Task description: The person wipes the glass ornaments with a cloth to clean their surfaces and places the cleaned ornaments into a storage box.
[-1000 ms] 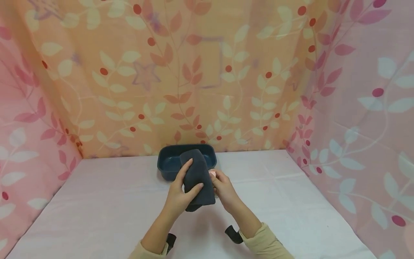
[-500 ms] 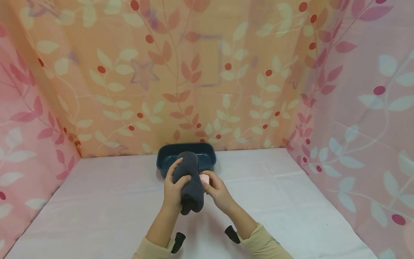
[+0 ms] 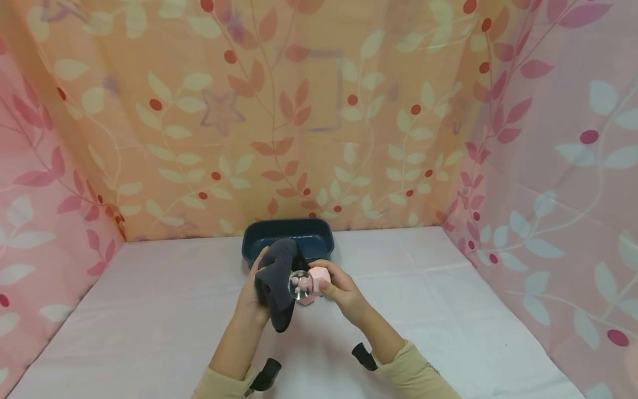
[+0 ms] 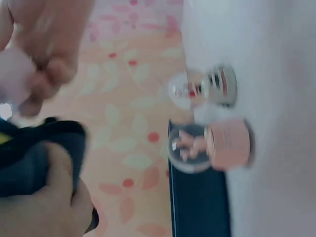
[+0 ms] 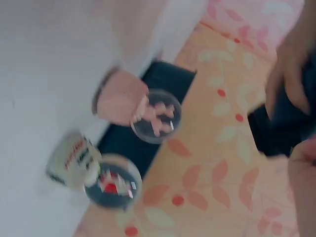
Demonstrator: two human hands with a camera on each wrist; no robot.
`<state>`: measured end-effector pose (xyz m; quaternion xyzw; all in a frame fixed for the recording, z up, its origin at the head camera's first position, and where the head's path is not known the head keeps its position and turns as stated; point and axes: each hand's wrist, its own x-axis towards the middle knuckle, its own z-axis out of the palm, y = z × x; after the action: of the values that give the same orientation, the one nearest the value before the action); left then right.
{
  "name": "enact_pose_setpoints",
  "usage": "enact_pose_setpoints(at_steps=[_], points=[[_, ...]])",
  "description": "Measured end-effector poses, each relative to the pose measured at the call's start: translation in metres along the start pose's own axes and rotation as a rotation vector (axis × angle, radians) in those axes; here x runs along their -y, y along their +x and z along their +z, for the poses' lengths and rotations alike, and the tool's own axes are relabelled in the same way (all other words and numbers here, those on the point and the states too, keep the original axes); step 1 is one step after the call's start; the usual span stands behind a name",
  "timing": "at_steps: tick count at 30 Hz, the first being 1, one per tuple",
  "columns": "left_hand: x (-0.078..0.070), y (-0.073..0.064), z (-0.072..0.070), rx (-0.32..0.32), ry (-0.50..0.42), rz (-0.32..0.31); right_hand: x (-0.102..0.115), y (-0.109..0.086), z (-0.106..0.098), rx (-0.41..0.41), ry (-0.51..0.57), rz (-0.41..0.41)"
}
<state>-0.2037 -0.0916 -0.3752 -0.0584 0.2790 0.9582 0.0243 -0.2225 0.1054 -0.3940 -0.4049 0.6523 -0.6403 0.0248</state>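
My left hand point(image 3: 251, 303) grips a soft dark grey cloth point(image 3: 277, 280), folded over and bunched. Its fingers curl round the cloth point(image 4: 29, 168) in the left wrist view. To the right of it, my right hand point(image 3: 347, 292) holds a small snow globe by its pink base point(image 3: 320, 278). The globe lies on its side, its clear ball toward the cloth, with a pink figure inside. Two more snow globes stand on the table: one with a pink base point(image 5: 121, 98) and one with a white base point(image 5: 73, 160). In the head view, my hands mostly hide them.
Behind my hands, a dark blue rectangular bin point(image 3: 254, 235) stands at the back of the white-covered table point(image 3: 164, 310). Patterned curtains point(image 3: 369, 133) enclose the back and both sides.
The cloth has turned and folded over in my left hand, moving slightly left. The snow globe in my right hand, mostly hidden behind the cloth before, now shows its clear ball.
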Motion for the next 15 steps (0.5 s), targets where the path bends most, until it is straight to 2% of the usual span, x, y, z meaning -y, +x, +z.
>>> enact_pose_setpoints(at_steps=[2,3,6,9,11,13,15], points=[[-0.0035,0.0002,-0.0029,0.008,0.074,0.003,0.0022,-0.0001,-0.0055,-0.003,-0.12,-0.03],[-0.0046,-0.0006,-0.0041,0.025,0.145,0.013,0.0032,0.0,-0.0076,-0.002,-0.191,-0.052],[-0.0055,-0.0049,-0.0056,0.14,0.3,0.016,0.0039,0.0018,-0.0108,0.023,-0.393,-0.132],[-0.0043,-0.0085,-0.0056,0.231,0.423,-0.027,0.0037,0.0045,-0.01,0.085,-0.517,-0.248],[-0.0039,-0.0086,-0.0056,0.268,0.467,-0.072,0.0045,0.0059,-0.0089,0.122,-0.575,-0.33],[-0.0037,-0.0077,-0.0056,0.286,0.468,-0.126,0.0057,0.006,-0.0087,0.145,-0.619,-0.393],[-0.0033,-0.0069,-0.0054,0.295,0.448,-0.166,0.0068,0.0059,-0.0088,0.162,-0.64,-0.418]])
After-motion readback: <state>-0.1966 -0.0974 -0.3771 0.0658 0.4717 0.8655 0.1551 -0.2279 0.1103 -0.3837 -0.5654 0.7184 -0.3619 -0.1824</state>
